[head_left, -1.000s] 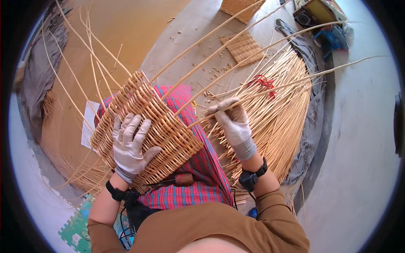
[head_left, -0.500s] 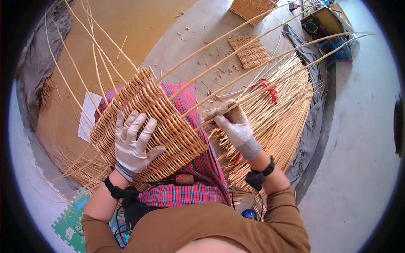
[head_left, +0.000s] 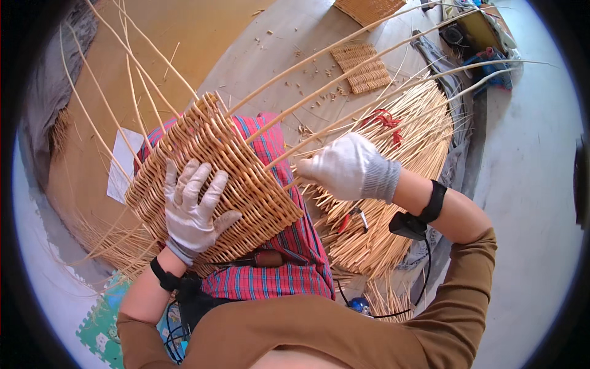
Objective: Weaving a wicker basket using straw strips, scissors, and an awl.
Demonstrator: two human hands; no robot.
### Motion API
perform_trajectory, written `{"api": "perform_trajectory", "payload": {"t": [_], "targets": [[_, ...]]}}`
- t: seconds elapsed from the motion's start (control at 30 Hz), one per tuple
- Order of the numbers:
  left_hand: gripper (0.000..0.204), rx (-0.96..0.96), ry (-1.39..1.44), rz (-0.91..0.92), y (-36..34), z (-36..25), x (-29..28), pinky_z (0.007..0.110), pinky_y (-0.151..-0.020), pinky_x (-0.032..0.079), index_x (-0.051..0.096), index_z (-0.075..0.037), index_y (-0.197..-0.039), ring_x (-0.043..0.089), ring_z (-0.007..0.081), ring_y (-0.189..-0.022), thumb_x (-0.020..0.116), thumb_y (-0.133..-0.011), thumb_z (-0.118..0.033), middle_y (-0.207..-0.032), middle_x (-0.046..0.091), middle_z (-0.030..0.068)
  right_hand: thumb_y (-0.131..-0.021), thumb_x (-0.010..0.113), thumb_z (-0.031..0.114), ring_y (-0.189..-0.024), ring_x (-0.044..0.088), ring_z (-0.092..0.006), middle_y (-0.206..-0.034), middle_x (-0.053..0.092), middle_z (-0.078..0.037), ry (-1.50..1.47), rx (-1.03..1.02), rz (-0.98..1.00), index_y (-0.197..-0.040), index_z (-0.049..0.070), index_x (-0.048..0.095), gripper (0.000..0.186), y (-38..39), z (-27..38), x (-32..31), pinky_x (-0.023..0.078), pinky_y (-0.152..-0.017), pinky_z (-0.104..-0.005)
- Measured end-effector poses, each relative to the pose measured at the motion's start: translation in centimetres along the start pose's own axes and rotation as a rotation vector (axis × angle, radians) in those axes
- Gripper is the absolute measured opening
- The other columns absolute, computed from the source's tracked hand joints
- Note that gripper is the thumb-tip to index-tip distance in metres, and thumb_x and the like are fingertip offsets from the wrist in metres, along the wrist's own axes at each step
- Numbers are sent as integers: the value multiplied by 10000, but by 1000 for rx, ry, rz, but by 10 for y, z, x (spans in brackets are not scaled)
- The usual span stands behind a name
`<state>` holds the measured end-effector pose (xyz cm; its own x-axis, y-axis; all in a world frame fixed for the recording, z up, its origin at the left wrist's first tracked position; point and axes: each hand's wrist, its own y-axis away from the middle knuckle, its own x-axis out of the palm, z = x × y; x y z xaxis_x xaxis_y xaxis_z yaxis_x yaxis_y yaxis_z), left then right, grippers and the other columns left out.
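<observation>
A woven wicker panel [head_left: 252, 190] rests tilted across my lap, with long bare rods standing out from its far left and right edges. My left hand [head_left: 193, 206], in a white glove, lies on the weave with its fingers spread. Just off the panel's right edge, my gloved right hand [head_left: 344, 167] is closed round the nearest wicker rod [head_left: 292, 183]; its fingertips are hidden behind the back of the hand. Beneath the panel is a red plaid cloth [head_left: 270, 283]. Partly under its near edge lies a tool with a brown handle [head_left: 268, 258].
A big bundle of wicker rods [head_left: 399, 221] with a red tie [head_left: 384, 119] lies at right, a red-and-white-handled tool [head_left: 353, 220] on it. Beyond are a small woven piece [head_left: 361, 69] and a basket [head_left: 369, 11]. Thin rods [head_left: 114, 243] spread at left.
My right hand has turned over, its back now upward, and its elbow has swung out to the right. The rod it holds has bent slightly. My left hand has stayed on the panel.
</observation>
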<state>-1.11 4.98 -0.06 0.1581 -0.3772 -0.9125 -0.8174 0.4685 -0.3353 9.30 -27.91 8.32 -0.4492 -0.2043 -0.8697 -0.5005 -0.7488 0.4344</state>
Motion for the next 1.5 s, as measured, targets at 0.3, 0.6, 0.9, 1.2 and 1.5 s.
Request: {"api": "perform_trajectory", "payload": {"t": [0.3, 0.6, 0.9, 1.2, 1.5], "targets": [[738, 9, -7, -51, -7, -5, 4, 640, -1286, 252, 583, -133, -1469, 475, 397, -1449, 758, -901, -571, -1464, 532, 134, -977, 641, 332, -679, 732, -334, -709, 694, -114, -167, -124, -108, -1074, 218, 678, 153, -28, 20, 38, 558, -584, -481], [716, -17, 6, -28, -7, -14, 2, 600, -1295, 262, 612, -121, -1447, 499, 396, -1428, 766, -901, -559, -1442, 560, 133, -918, 728, 245, -751, 730, -328, -775, 722, -91, -270, 92, -594, -1000, 173, 723, 109, -4, 50, 83, 551, -646, -458], [730, -61, 2, -52, -6, -13, 0, 620, -1307, 235, 625, -141, -1442, 514, 388, -1416, 806, -861, -544, -1417, 561, 117, -1023, 656, 160, -958, 714, -203, -1048, 745, -132, -1093, 878, -796, -1310, 40, 641, 311, 15, -22, 289, 566, -896, -335], [717, -42, 5, -37, -11, -16, 2, 612, -1306, 245, 618, -136, -1453, 507, 390, -1428, 801, -880, -524, -1434, 557, 118, -978, 781, 211, -560, 610, -133, -823, 720, -35, -1775, 1310, -994, -1236, 44, 653, 333, -45, -20, 426, 498, -502, -287], [731, -71, -15, -21, -6, -15, -1, 583, -1305, 246, 608, -120, -1473, 472, 393, -1467, 759, -910, -562, -1478, 561, 133, -1032, 722, 114, -939, 755, -198, -1030, 785, -87, -2159, 219, -1101, -1248, 96, 665, 223, 43, 29, 186, 604, -762, -316]]}}
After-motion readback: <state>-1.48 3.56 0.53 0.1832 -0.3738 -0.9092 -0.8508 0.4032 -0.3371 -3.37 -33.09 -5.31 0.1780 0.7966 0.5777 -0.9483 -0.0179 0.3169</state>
